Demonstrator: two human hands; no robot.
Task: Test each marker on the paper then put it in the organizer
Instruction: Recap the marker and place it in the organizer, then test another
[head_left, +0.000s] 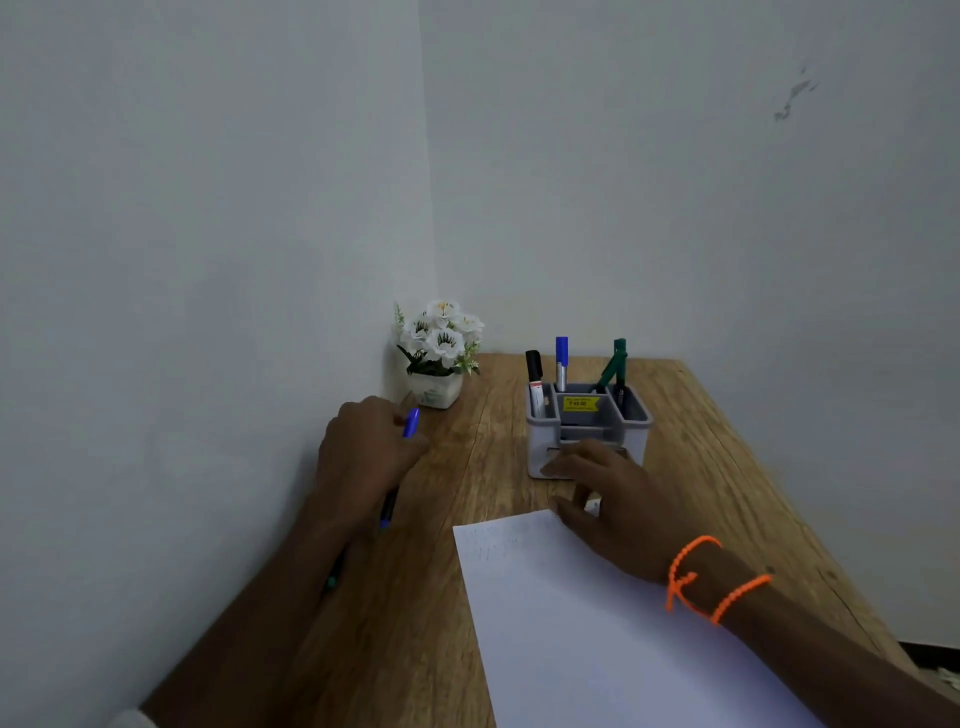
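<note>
Left hand (371, 447) grips a blue marker (411, 422) over the tabletop (467, 457), apparently just picked up. Right hand (605, 499) rests spread on paper (597, 639) beside organizer (587, 431). Next: uncap, test.

A wooden table (467, 457) fills the corner. On it rest a white paper (597, 623), a grey organizer (589, 441) and a potted white flower (439, 358).

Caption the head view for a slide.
Left hand grips a blue marker beside the paper; right hand rests before the organizer.
</note>
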